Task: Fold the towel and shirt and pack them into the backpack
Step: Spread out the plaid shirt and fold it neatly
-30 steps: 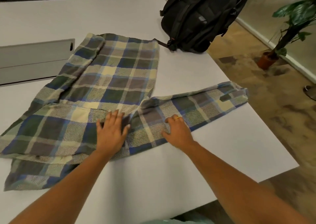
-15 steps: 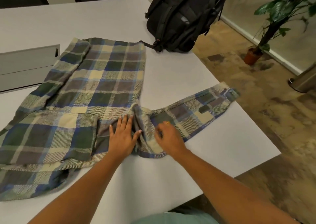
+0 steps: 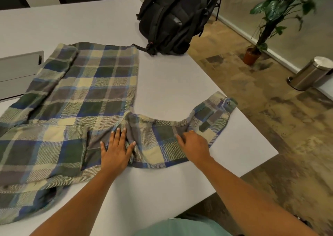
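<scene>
Your right hand [image 3: 193,144] has slid outward along the sleeve [image 3: 162,142], away from your left hand [image 3: 116,150]. Half a second ago the two nearly touched. The cloth bunched between them now lies flatter, and the sleeve, straight a second ago, dips in a curve. Your left fingers [image 3: 119,133] have spread wider.

Plaid shirt [image 3: 86,98] flat beside black backpack [image 3: 173,17]

A white rectangular table [image 3: 180,84] has a grey metal cable flap [image 3: 18,68] set into its left side. On the mottled brown floor [image 3: 270,127] to the right, a leafy green plant in a terracotta pot [image 3: 251,56] stands near a cylindrical stainless-steel bin [image 3: 311,73].
</scene>
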The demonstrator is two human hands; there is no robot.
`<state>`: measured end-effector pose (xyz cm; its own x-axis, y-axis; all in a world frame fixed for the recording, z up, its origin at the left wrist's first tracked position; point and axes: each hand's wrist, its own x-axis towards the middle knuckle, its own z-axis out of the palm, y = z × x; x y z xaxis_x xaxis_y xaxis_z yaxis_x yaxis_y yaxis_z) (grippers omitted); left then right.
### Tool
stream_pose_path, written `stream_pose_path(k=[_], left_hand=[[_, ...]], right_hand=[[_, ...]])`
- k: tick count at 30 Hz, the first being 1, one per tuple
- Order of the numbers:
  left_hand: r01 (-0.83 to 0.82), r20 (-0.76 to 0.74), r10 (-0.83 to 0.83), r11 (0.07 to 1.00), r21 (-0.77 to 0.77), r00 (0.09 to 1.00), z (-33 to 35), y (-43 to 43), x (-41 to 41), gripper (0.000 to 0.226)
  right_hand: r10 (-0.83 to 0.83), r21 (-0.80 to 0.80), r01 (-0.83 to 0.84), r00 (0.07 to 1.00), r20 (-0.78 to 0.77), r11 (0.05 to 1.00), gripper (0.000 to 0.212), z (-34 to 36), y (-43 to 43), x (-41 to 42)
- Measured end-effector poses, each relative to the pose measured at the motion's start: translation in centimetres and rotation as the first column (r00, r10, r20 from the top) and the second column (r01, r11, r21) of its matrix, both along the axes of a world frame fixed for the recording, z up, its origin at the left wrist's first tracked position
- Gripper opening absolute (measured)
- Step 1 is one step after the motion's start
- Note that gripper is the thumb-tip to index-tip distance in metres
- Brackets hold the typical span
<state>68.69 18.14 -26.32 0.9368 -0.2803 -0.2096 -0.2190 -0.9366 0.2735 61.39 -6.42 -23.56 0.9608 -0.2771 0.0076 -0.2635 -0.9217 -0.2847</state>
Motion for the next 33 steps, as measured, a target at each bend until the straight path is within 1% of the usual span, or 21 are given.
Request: stream_pose_path(k=[2, 3, 4, 6, 8, 10, 12, 14, 16, 17, 18, 20, 21, 23, 25, 26, 27, 28, 30, 32, 33], left_hand=[[0.002, 0.012, -0.002, 1.0, -0.002, 1.0, -0.1, 0.1, 0.0, 0.094], [0.002, 0.015, -0.001, 1.0, -0.009, 1.0, -0.1, 0.1, 0.0, 0.094], [0.001, 0.016, -0.001, 1.0, -0.018, 1.0, -0.1, 0.2, 0.0, 0.094], [0.005, 0.015, -0.005, 1.0, -0.017, 1.0, -0.1, 0.2, 0.0, 0.094], [0.004, 0.016, -0.004, 1.0, 0.001, 1.0, -0.2, 0.2, 0.1, 0.093], [-0.008, 0.02, 0.008, 1.0, 0.002, 1.0, -0.3, 0.2, 0.1, 0.086], [-0.012, 0.031, 0.012, 1.0, -0.007, 0.999, -0.4, 0.1, 0.0, 0.081], [-0.015, 0.036, 0.016, 1.0, -0.007, 0.999, -0.5, 0.1, 0.0, 0.082], [-0.016, 0.028, 0.016, 1.0, 0.01, 0.999, -0.5, 0.1, 0.0, 0.082], [-0.016, 0.025, 0.015, 1.0, 0.018, 1.0, -0.5, 0.0, 0.1, 0.08], [-0.015, 0.021, 0.014, 1.0, 0.023, 1.0, -0.5, 0.0, 0.1, 0.079], [-0.013, 0.022, 0.012, 0.999, 0.03, 1.0, -0.4, -0.1, 0.0, 0.08], [-0.012, 0.023, 0.011, 0.999, 0.031, 1.0, -0.4, -0.1, 0.0, 0.082], [-0.012, 0.019, 0.012, 1.0, 0.027, 1.0, -0.4, -0.1, 0.1, 0.084], [-0.012, 0.016, 0.012, 1.0, 0.018, 1.0, -0.3, -0.1, 0.1, 0.084], [-0.012, 0.014, 0.012, 1.0, 0.018, 1.0, -0.3, -0.2, 0.1, 0.084], [-0.01, 0.013, 0.01, 1.0, 0.021, 1.0, -0.3, -0.2, 0.1, 0.085], [-0.008, 0.012, 0.008, 1.0, 0.024, 1.0, -0.2, -0.2, 0.1, 0.085], [-0.006, 0.012, 0.006, 1.0, 0.024, 1.0, -0.2, -0.2, 0.2, 0.085], [-0.015, 0.011, 0.015, 1.0, 0.008, 1.0, -0.2, -0.1, 0.2, 0.085], [-0.02, 0.011, 0.02, 1.0, 0.001, 1.0, -0.1, -0.1, 0.2, 0.084]], right_hand=[[-0.017, 0.013, 0.016, 0.994, 0.104, 1.0, 0.03, 0.4, -1.0, 0.3], [-0.015, 0.001, 0.016, 0.992, 0.127, 1.0, 0.026, 0.5, -1.6, 0.6], [-0.021, -0.009, 0.022, 0.994, 0.108, 1.0, 0.029, 0.5, -2.2, 0.8], [-0.062, 0.018, 0.063, 0.997, -0.047, 0.998, 0.05, 0.4, -3.7, 0.9], [-0.092, -0.028, 0.089, 0.983, -0.158, 0.996, 0.061, -0.2, -5.2, 0.3], [-0.146, -0.126, 0.127, 0.977, -0.153, 0.984, 0.062, -0.4, -6.3, -0.5], [-0.244, -0.174, 0.225, 0.965, -0.092, 0.959, 0.058, -0.2, -7.1, -1.0], [-0.292, -0.107, 0.287, 0.956, -0.025, 0.952, 0.047, -0.1, -8.1, -1.1], [-0.358, 0.058, 0.355, 0.933, 0.033, 0.933, 0.033, 0.1, -9.3, -1.1], [-0.418, 0.121, 0.409, 0.907, 0.056, 0.904, 0.027, 0.2, -10.0, -1.2], [-0.491, 0.149, 0.477, 0.868, 0.076, 0.866, 0.023, 0.1, -10.6, -1.4], [-0.65, 0.182, 0.63, 0.756, 0.079, 0.755, 0.02, 0.0, -11.4, -2.0], [-0.72, 0.228, 0.692, 0.69, 0.07, 0.685, 0.02, -0.1, -11.7, -2.1], [-0.828, 0.372, 0.759, 0.558, 0.049, 0.534, 0.025, -0.4, -11.9, -2.1], [-0.91, 0.512, 0.779, 0.413, 0.015, 0.362, 0.037, -0.3, -11.9, -1.8], [-0.937, 0.545, 0.788, 0.349, -0.012, 0.286, 0.042, -0.1, -11.9, -1.6], [-0.952, 0.544, 0.806, 0.304, -0.042, 0.233, 0.045, 0.0, -11.8, -1.5], [-0.958, 0.52, 0.83, 0.279, -0.07, 0.204, 0.047, 0.0, -11.7, -1.5], [-0.956, 0.485, 0.854, 0.272, -0.111, 0.187, 0.045, 0.1, -11.8, -1.4], [-0.951, 0.532, 0.828, 0.283, -0.124, 0.177, 0.037, 0.0, -12.0, -1.3], [-0.954, 0.571, 0.807, 0.271, -0.126, 0.154, 0.035, 0.0, -12.1, -1.3]])
